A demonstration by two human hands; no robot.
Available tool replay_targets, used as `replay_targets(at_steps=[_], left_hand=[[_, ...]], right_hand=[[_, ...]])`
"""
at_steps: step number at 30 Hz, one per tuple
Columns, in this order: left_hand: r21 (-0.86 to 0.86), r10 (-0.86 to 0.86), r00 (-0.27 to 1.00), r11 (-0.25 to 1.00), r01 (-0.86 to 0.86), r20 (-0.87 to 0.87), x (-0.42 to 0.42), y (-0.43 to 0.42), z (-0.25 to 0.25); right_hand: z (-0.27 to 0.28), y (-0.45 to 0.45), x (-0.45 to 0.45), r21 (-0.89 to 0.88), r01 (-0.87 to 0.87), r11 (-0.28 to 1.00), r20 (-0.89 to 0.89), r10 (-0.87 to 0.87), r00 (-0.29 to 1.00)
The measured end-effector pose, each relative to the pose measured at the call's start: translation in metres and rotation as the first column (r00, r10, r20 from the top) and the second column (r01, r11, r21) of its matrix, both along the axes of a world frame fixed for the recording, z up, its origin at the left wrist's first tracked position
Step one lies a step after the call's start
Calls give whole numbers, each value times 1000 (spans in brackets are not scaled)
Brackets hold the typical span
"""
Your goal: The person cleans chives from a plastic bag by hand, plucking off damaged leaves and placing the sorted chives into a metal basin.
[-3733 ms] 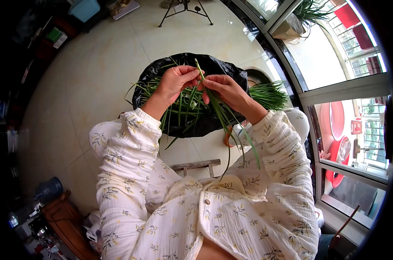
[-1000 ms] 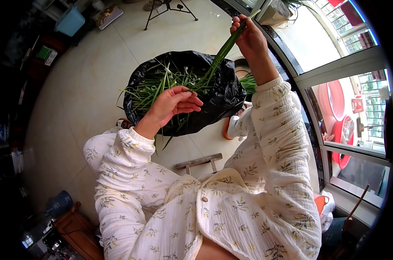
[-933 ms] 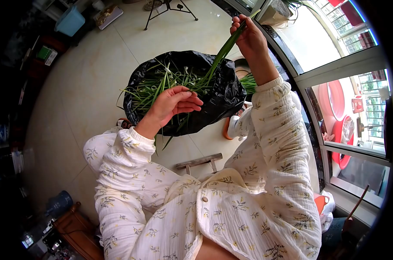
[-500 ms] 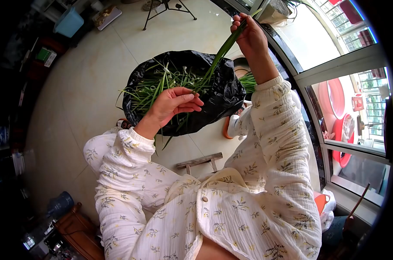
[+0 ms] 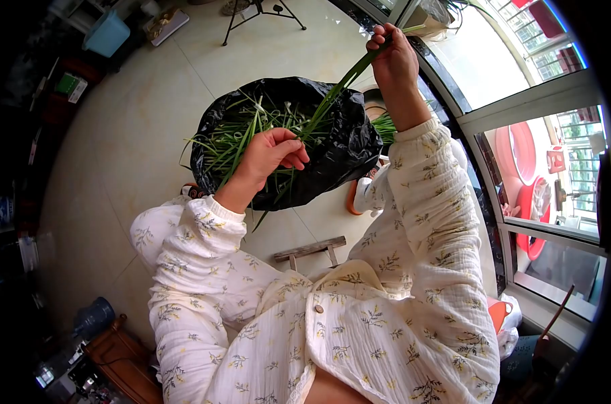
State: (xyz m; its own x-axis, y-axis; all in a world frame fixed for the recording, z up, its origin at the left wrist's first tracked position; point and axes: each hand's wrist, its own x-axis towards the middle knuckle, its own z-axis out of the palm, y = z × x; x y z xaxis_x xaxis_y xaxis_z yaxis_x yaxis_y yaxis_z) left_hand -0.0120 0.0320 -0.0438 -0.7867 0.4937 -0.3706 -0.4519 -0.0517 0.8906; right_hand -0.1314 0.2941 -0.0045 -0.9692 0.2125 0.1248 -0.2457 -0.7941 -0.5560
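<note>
My right hand [image 5: 394, 60] is raised at the upper right, its fingers closed round a small bunch of garlic chives [image 5: 349, 77]. The green leaves slant down to the left from that hand. At their lower end my left hand [image 5: 273, 158] is closed, with thumb and fingertips pinching by the tips of the leaves. What exactly sits between those fingertips is too small to make out. Beneath both hands stands an open black plastic bag [image 5: 346, 158], holding a loose heap of green leaves and pale scraps [image 5: 221, 145].
More green stalks [image 5: 384, 126] lie right of the bag, by a round basin [image 5: 375, 101]. A low wooden stool [image 5: 310, 249] is between my legs. Glass doors [image 5: 541, 101] run along the right. A black metal stand [image 5: 262, 13] is on the tiled floor [image 5: 137, 135] ahead.
My right hand has shifted slightly right and down with the chives. The left hand has moved a little left and up, staying near the leaf tips.
</note>
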Motion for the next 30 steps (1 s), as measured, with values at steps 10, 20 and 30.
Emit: replay_targets(at_steps=[10,20,30], left_hand=[[40,206,978,977,-207,39,-11,1,-4],[-351,50,814,886,-304,-578,-11,-6,-33],[-511,-217,508,654,-558,-833,-14,-11,-1]], right_hand=[[0,4,-2,-4,123,992,-2,-123,992],[8,49,-10,-22,207,978,-85,-208,974],[8,55,-6,-30,201,979,-87,-203,975]])
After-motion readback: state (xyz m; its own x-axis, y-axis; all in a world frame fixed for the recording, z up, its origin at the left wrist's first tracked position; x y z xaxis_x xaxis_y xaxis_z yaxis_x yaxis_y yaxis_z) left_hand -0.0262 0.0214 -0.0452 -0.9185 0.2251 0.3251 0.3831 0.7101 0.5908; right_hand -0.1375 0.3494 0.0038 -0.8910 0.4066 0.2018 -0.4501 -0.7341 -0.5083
